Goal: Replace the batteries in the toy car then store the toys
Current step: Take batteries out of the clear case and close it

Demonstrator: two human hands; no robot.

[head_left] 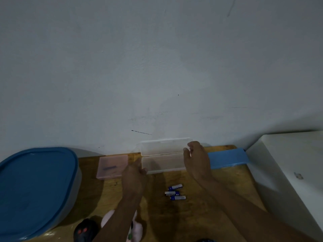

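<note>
A clear plastic case (163,160) lies open at the back of the wooden table (227,180), its lid leaning on the wall. My left hand (134,175) holds the case's left front corner. My right hand (196,159) is at its right end with fingers partly curled over the edge. Three blue and white batteries (175,192) lie on the table in front of the case, between my forearms. A dark toy with red dots (83,230) and a pale pink toy (138,231) sit at the bottom edge, partly hidden by my left forearm.
A large tub with a blue lid (35,186) fills the left side. A pink flat case (111,166) lies left of the clear one and a blue flat case (229,158) right of it. A white appliance (293,172) borders the table's right.
</note>
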